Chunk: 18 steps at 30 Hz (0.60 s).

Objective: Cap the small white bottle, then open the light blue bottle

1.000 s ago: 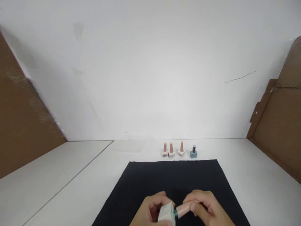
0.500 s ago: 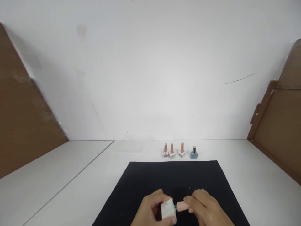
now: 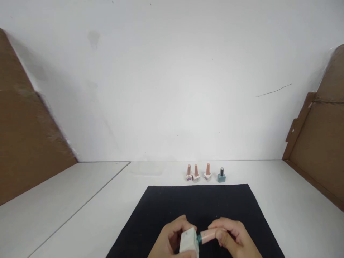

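Note:
My left hand grips the white square body of a nail polish bottle, held on its side low over the black mat. My right hand pinches the bottle's pale pink cap. A teal neck shows between body and cap. Both hands sit at the bottom edge of the view, partly cut off.
Behind the mat's far edge stand three white bottles with pink caps and one teal bottle with a dark cap. The white table meets a white wall. Brown cardboard panels stand at left and right.
The fingers of my right hand have shifted around the pink cap, and the bottle has tilted slightly. Both hands stay in the same spot over the mat.

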Tool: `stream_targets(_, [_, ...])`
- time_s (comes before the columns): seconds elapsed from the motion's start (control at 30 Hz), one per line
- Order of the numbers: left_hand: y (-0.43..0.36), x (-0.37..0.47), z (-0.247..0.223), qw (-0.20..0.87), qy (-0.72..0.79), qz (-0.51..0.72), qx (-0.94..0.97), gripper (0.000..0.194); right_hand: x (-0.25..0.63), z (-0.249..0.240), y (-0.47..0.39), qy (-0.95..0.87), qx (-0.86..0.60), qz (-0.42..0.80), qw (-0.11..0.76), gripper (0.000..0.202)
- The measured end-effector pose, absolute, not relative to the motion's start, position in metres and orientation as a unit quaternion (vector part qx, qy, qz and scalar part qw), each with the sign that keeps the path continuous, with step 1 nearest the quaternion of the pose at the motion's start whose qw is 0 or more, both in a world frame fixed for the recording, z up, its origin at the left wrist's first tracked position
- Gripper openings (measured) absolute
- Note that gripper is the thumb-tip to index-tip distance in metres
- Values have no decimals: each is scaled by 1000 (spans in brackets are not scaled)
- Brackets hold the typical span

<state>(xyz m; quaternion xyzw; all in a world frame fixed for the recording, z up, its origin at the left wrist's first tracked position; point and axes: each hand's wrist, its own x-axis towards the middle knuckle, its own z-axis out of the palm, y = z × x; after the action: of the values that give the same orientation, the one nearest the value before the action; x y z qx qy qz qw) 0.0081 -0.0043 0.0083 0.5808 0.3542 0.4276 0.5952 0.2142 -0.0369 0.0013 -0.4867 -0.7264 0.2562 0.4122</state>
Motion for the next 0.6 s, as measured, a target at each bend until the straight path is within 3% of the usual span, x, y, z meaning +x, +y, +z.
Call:
stream_targets(0.23, [-9, 22, 16, 511, 443, 464, 573, 9, 196, -4, -41, -744, -488, 120, 441, 46])
stream_targets(0.37, [-5, 14, -2, 423, 458, 405, 669, 11, 202, 21, -40, -788, -465, 91, 394, 42])
stream_targets(0.47, [0, 7, -12, 399, 416, 329, 748, 20, 211, 41, -39, -811, -466, 179, 307, 28])
stream_targets(0.6, [1, 7, -6, 482, 350, 315, 739, 20, 221, 42, -40, -757, -473, 291, 344, 30])
